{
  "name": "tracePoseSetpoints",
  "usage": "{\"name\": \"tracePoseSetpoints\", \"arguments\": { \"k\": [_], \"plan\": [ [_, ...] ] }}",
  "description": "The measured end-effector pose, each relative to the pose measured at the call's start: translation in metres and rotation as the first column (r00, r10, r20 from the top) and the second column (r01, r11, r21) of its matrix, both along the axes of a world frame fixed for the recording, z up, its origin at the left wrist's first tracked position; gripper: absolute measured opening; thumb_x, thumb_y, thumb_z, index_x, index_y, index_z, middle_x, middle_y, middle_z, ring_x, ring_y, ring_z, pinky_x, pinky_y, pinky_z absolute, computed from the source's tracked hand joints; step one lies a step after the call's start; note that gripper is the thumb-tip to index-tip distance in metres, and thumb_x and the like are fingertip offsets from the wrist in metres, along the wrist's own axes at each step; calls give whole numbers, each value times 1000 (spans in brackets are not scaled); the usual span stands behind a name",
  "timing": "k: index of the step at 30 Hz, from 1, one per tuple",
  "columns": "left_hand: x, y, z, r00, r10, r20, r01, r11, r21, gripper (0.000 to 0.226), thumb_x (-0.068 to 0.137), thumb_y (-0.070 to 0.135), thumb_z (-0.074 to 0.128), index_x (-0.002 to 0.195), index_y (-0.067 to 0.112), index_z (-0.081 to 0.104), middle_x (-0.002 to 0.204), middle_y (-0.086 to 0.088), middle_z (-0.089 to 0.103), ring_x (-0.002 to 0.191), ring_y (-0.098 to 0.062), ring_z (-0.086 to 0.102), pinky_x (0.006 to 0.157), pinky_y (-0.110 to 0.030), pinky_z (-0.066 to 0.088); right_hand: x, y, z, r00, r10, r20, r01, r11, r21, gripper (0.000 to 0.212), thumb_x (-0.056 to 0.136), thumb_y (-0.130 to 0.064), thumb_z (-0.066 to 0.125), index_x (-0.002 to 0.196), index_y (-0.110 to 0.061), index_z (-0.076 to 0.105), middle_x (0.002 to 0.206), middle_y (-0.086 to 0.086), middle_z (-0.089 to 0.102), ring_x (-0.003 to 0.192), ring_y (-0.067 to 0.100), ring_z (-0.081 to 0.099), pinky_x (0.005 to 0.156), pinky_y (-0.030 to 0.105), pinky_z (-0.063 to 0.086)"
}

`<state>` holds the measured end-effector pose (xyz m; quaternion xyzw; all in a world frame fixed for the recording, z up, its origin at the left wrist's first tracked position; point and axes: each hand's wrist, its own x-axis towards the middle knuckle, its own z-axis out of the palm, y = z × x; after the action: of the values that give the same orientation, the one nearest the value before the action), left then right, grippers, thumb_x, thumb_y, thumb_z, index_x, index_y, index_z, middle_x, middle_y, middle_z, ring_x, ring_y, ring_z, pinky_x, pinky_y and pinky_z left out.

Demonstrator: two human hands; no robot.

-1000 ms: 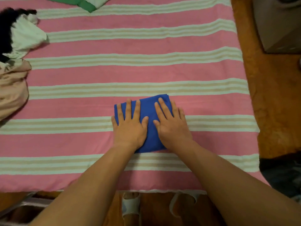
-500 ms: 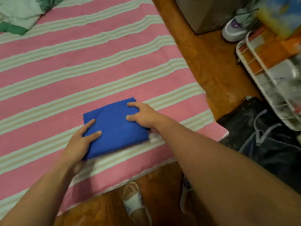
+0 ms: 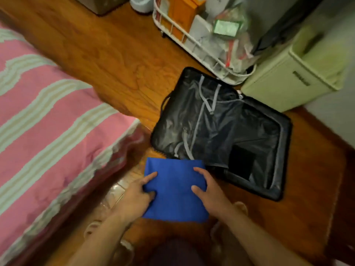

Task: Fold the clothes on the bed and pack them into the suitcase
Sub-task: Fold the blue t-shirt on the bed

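Both hands — left hand point(image 3: 137, 195), right hand point(image 3: 208, 194) — grip folded blue cloth point(image 3: 175, 191) edges.

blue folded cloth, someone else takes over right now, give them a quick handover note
Left hand: grips the left edge of the blue folded cloth.
Right hand: grips its right edge.
The cloth is held flat over the wooden floor, just short of the open black suitcase, clear of the striped bed.
Done: this piece is folded and off the bed.
Left: lay it in the suitcase, which looks free of clothes. Whether more clothes wait on the bed cannot be told.
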<state>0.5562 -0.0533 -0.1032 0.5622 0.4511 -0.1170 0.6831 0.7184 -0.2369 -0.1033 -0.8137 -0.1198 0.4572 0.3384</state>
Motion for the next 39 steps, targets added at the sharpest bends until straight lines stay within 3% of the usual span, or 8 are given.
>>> {"name": "tracePoseSetpoints", "arguments": {
  "k": [5, 14, 17, 20, 26, 29, 33, 39],
  "plan": [
    [137, -117, -33, 982, -155, -112, 164, 984, 71, 58, 91, -9, 55, 137, 27, 60, 57, 9, 59, 40, -2, 49, 44, -16, 37, 112, -130, -37, 995, -86, -43, 84, 995, -44, 51, 104, -19, 55, 145, -42, 37, 141, -20, 42, 123, 36, 54, 96, 41, 50],
    [381, -314, -129, 892, -417, -173, 436, 896, 87, 71, 91, -14, 45, 142, 35, 51, 139, -1, 54, 101, -20, 66, 84, -29, 57, 306, -341, -149, 955, -295, -36, 287, 947, -147, 54, 102, -13, 55, 147, -40, 40, 159, 0, 31, 136, 21, 43, 105, 31, 41],
    [449, -334, -186, 841, -509, -182, 536, 829, 161, 72, 91, -17, 42, 150, 25, 44, 145, -3, 46, 102, -17, 61, 71, -9, 52, 367, -359, -200, 945, -325, -34, 320, 942, -101, 57, 101, -7, 54, 148, -37, 41, 147, 1, 45, 104, 9, 60, 81, 17, 51],
    [505, -334, -244, 804, -544, -240, 592, 767, 245, 71, 89, -13, 43, 152, 19, 44, 150, -9, 48, 130, -26, 54, 93, -7, 37, 415, -354, -257, 943, -333, 1, 333, 941, -58, 60, 97, -2, 54, 145, -36, 46, 135, 5, 55, 77, 10, 60, 62, 17, 49],
    [617, -282, -344, 857, -489, -161, 482, 651, 587, 71, 85, -7, 51, 151, 15, 46, 146, -14, 49, 133, -32, 52, 113, -31, 39, 525, -300, -369, 869, -420, 262, 386, 906, 173, 55, 94, -2, 59, 141, -30, 52, 141, 3, 52, 116, 19, 57, 94, 30, 50],
    [642, -259, -381, 771, -574, -276, 558, 402, 726, 65, 92, 2, 53, 155, 14, 39, 152, -14, 35, 136, -34, 42, 115, -40, 37, 565, -269, -431, 852, -405, 331, 359, 913, 192, 56, 95, -5, 59, 144, -32, 50, 143, 6, 48, 122, 24, 55, 103, 41, 49],
    [615, -270, -415, 372, -556, -743, 746, -298, 596, 39, 98, 30, 51, 132, 17, 63, 141, -13, 46, 135, -38, 34, 118, -46, 24, 577, -263, -513, 927, -148, 344, 177, 983, -53, 64, 93, 4, 51, 148, -27, 47, 149, 13, 44, 131, 30, 50, 109, 31, 42],
    [561, -272, -420, 328, -508, -797, 712, -422, 562, 45, 94, 32, 38, 117, 15, 74, 140, -16, 56, 145, -41, 34, 122, -58, 8, 578, -266, -504, 871, -23, 491, 109, 983, -148, 69, 90, 12, 43, 145, -29, 50, 141, 7, 45, 128, 30, 48, 107, 37, 43]
  ]
}}
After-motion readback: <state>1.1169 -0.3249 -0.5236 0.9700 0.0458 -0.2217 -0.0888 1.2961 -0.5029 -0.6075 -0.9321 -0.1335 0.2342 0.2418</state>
